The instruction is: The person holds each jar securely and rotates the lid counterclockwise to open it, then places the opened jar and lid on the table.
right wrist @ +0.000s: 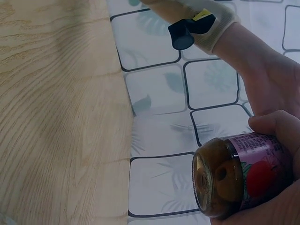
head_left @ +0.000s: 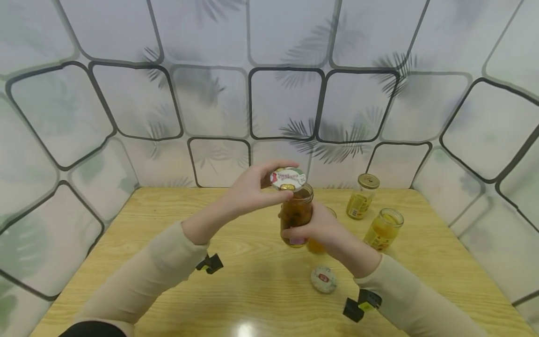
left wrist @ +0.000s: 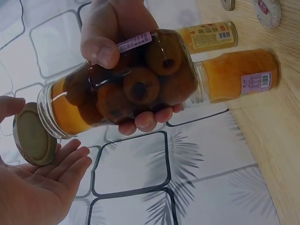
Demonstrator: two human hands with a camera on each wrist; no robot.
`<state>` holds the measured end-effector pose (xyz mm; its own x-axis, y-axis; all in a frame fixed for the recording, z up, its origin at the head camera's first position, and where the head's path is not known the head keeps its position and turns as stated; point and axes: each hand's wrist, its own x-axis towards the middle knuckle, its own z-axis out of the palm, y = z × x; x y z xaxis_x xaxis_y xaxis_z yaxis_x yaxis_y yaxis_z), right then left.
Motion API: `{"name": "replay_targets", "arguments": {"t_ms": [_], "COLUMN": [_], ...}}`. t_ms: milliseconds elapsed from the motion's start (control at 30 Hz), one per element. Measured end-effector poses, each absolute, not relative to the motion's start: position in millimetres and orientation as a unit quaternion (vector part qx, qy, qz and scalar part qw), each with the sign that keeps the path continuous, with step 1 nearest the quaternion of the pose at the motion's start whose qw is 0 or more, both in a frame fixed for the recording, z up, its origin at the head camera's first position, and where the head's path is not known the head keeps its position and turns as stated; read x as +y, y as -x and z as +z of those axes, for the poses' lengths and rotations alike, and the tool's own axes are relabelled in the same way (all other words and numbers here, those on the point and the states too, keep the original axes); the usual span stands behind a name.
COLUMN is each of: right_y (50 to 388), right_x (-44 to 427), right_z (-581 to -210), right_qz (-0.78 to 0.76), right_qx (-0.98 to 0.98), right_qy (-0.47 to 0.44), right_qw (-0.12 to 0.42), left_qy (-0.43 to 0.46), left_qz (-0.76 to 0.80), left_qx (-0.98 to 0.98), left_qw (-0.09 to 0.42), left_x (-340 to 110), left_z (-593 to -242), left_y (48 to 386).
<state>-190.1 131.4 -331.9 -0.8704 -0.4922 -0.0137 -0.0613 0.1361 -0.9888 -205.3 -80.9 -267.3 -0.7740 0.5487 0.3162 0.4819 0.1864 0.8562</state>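
Here the left hand [head_left: 249,188] pinches the patterned lid [head_left: 288,177] beside the mouth of the fruit jar [head_left: 295,213], the right hand [head_left: 323,227] gripping it above the table [head_left: 252,285]: opening or closing, seemingly, with steadiness needed next!

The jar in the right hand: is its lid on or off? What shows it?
Off: the left hand holds the lid tilted by the jar, whose glass threads show bare at the mouth.
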Motion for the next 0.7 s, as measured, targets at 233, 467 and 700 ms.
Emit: {"name": "replay_targets", "arguments": {"t_ms": [233,467,700], "right_y": [191,192,193], "right_x": [132,131,131], "right_z": [-331,-332,-333], "right_qz": [-0.619,-0.614,-0.624], "right_qx": [0.745,0.751,0.739], "right_qy": [0.179,0.174,0.18], "right_qw": [0.172,0.171,0.178], "left_qy": [-0.318,-0.315,-0.307], "left_qz": [0.559,0.552,0.552], "left_qx": [0.766,0.772,0.774], "left_qw": [0.028,0.021,0.04], "left_x": [-93,-107,-117], "left_z": [-274,-286,-301], "left_y": [205,203,201]}}
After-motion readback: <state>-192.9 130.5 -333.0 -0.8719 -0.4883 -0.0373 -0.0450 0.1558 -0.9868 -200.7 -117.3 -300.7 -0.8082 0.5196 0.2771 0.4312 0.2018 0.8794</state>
